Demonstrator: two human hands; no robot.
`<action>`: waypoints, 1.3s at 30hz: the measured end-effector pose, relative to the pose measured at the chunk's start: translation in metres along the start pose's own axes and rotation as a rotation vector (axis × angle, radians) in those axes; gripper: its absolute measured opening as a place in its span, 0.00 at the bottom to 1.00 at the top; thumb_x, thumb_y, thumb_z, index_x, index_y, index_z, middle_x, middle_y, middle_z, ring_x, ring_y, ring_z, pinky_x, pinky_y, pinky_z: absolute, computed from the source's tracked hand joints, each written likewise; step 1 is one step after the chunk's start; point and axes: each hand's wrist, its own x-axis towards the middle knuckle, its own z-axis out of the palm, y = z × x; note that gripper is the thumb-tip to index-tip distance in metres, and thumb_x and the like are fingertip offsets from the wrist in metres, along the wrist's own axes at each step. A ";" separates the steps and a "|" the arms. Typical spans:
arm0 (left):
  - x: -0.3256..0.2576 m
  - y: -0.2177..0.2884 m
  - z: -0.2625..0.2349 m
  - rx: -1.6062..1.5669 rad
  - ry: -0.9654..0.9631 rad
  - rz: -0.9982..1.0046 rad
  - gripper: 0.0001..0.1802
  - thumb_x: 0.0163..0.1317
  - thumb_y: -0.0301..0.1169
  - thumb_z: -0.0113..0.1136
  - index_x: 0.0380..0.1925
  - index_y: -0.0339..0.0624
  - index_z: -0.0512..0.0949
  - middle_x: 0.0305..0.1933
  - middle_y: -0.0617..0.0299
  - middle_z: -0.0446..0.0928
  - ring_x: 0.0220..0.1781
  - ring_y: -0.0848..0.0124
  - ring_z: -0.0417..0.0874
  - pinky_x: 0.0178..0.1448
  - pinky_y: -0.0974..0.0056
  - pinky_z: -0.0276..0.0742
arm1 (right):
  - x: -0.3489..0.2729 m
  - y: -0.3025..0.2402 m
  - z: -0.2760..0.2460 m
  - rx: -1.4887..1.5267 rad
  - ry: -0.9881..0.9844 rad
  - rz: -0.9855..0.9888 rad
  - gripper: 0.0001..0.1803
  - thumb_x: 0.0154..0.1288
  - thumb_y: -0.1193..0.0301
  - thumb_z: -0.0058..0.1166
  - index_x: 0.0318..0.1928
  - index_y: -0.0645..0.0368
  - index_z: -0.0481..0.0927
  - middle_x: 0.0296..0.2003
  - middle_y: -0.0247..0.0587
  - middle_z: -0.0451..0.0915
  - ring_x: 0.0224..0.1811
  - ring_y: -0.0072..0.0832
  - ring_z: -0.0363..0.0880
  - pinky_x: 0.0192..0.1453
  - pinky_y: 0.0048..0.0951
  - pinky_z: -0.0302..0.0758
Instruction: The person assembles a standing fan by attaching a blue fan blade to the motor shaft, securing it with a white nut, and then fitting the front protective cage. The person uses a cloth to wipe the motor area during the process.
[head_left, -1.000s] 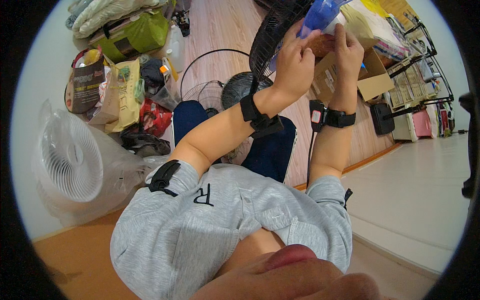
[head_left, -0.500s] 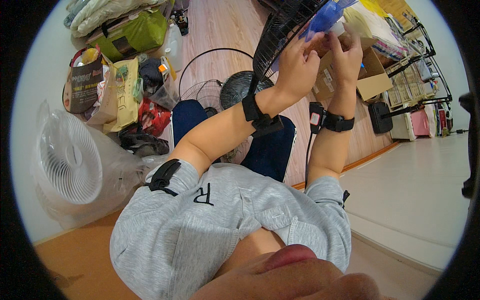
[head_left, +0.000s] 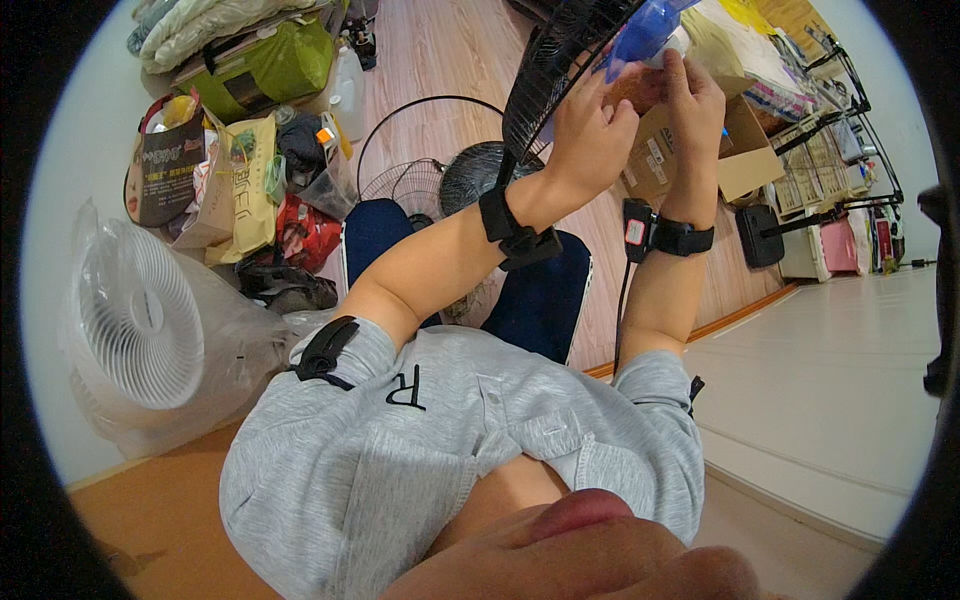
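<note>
A black wire fan grille (head_left: 560,60), round and ribbed with thin spokes, is held up high in front of the person, tilted on edge. Beside it a translucent blue plastic fan blade (head_left: 645,30) is seen at the top of the view, smooth and curved, partly cut off by the rim.

The left hand (head_left: 590,135) is raised with the forearm bare and stretched upward; its fingers are curled and pressed against the grille's lower edge, gripping it. The right hand (head_left: 695,100) is lifted beside it, wrist bent, fingers closed around the blade's hub area just below the blue plastic; exactly what is pinched there cannot be told. Both wrists are banded with black straps.

Below the hands, on the wooden floor (head_left: 440,50), a second grille (head_left: 420,185) and a dark round fan part (head_left: 480,175) are laid near a navy cushion (head_left: 540,300). An open cardboard box (head_left: 740,150) sits to the right of the hands. A white fan (head_left: 140,320) wrapped in clear crinkled plastic is stood at the left, with bags piled behind it.
</note>
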 end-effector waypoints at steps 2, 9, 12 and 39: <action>-0.002 0.000 0.000 0.003 0.001 -0.024 0.21 0.65 0.22 0.56 0.56 0.43 0.85 0.21 0.72 0.63 0.23 0.81 0.63 0.28 0.69 0.62 | 0.003 0.002 0.002 -0.040 0.026 0.083 0.29 0.77 0.48 0.56 0.40 0.67 0.88 0.29 0.39 0.87 0.30 0.22 0.83 0.36 0.27 0.78; -0.002 -0.007 0.003 0.051 0.016 0.030 0.21 0.64 0.23 0.57 0.57 0.44 0.85 0.22 0.71 0.63 0.23 0.80 0.63 0.29 0.69 0.63 | 0.009 -0.009 0.003 -0.234 0.157 0.132 0.42 0.74 0.36 0.49 0.29 0.68 0.88 0.22 0.45 0.84 0.27 0.27 0.82 0.37 0.33 0.78; -0.001 -0.009 0.003 0.082 -0.002 0.059 0.21 0.64 0.23 0.56 0.56 0.43 0.84 0.28 0.66 0.67 0.30 0.73 0.66 0.35 0.65 0.65 | 0.005 -0.015 0.007 -0.344 0.251 0.060 0.43 0.75 0.36 0.49 0.28 0.68 0.88 0.21 0.49 0.84 0.27 0.31 0.82 0.37 0.36 0.78; -0.004 -0.005 0.001 0.061 -0.081 -0.075 0.19 0.62 0.21 0.54 0.54 0.36 0.81 0.63 0.44 0.75 0.66 0.50 0.75 0.66 0.53 0.76 | -0.008 -0.003 -0.001 0.144 0.141 0.057 0.21 0.70 0.61 0.69 0.50 0.67 0.83 0.36 0.44 0.89 0.38 0.23 0.87 0.41 0.24 0.82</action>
